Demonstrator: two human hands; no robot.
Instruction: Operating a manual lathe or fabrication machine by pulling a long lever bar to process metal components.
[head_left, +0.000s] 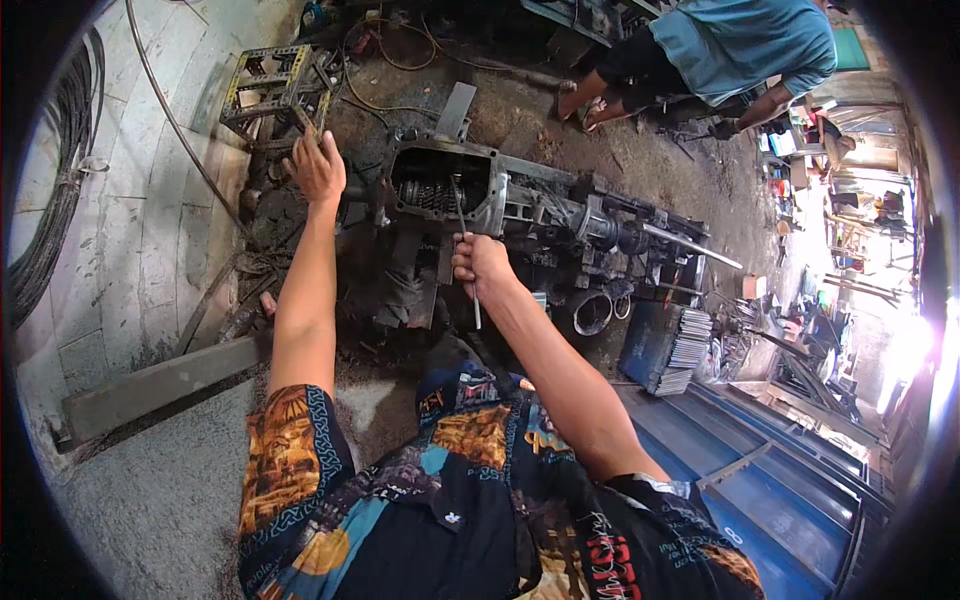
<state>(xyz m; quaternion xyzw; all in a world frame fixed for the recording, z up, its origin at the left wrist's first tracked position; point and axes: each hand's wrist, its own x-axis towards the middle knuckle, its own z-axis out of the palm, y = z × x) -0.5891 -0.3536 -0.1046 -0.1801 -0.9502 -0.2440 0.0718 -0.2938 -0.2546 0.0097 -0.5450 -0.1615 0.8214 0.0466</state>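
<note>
A greasy gearbox (510, 208) lies in front of me, its top opening showing a row of gears (425, 196). My right hand (482, 264) is closed around a thin metal rod (461, 208). The rod's far end reaches into the opening near the gears; its near end sticks out below my fist toward me. What the tip touches is too small to tell. My left hand (318, 170) is raised left of the gearbox, fingers stretched and apart, holding nothing visible. It is close to a yellow and grey metal stand (270, 85).
A long bar (690, 245) juts right from the gearbox end. Cables (405, 65) cross the floor. A beam (165, 390) lies at left by the wall. Blue panels (740, 470) and stacked plates (675, 350) lie right. A person in a teal shirt (745, 45) bends over at far right.
</note>
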